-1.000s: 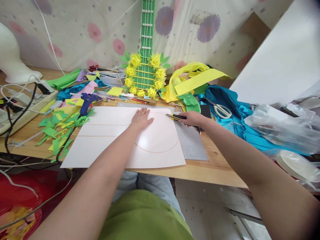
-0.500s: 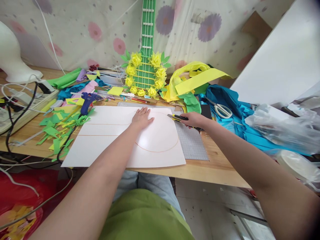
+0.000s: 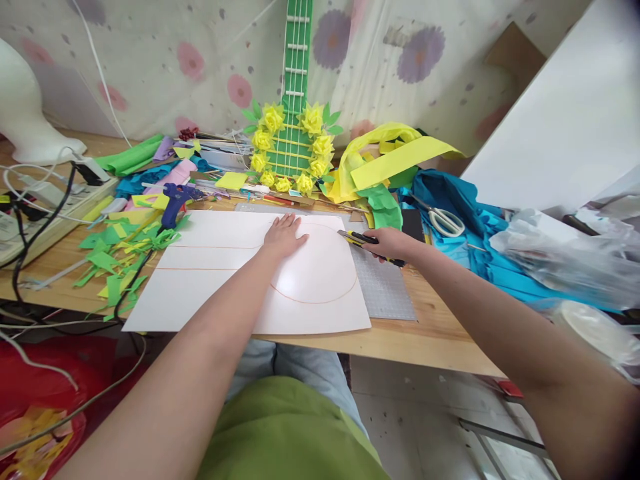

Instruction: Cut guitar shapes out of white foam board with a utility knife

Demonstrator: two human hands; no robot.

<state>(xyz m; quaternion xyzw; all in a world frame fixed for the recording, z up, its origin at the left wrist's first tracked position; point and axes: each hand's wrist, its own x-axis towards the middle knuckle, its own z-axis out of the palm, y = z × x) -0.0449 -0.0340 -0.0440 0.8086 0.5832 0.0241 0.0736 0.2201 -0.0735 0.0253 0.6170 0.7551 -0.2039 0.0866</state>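
A white board point(image 3: 320, 320) lies on the table, partly over a grey cutting mat point(image 3: 390, 293). Orange lines are drawn on it: two long straight ones and a large rounded curve at the right. My left hand point(image 3: 285, 235) rests flat on the board inside the far part of the outline, fingers stretched out. In my right hand point(image 3: 387, 244) is a black and yellow utility knife point(image 3: 361, 238). Its blade tip touches or nearly touches the board at the upper right of the curve, near the board's right edge.
A green paper guitar point(image 3: 295, 137) with yellow flowers stands behind the board. A blue glue gun point(image 3: 175, 203) and green paper scraps point(image 3: 107, 257) lie left. White-handled scissors point(image 3: 447, 222) sit on blue paper at right. A red bin point(image 3: 30, 373) stands at lower left.
My right hand and the utility knife have shifted slightly to the right along the curve, and the knife's angle has turned a little. My left hand stays in place.
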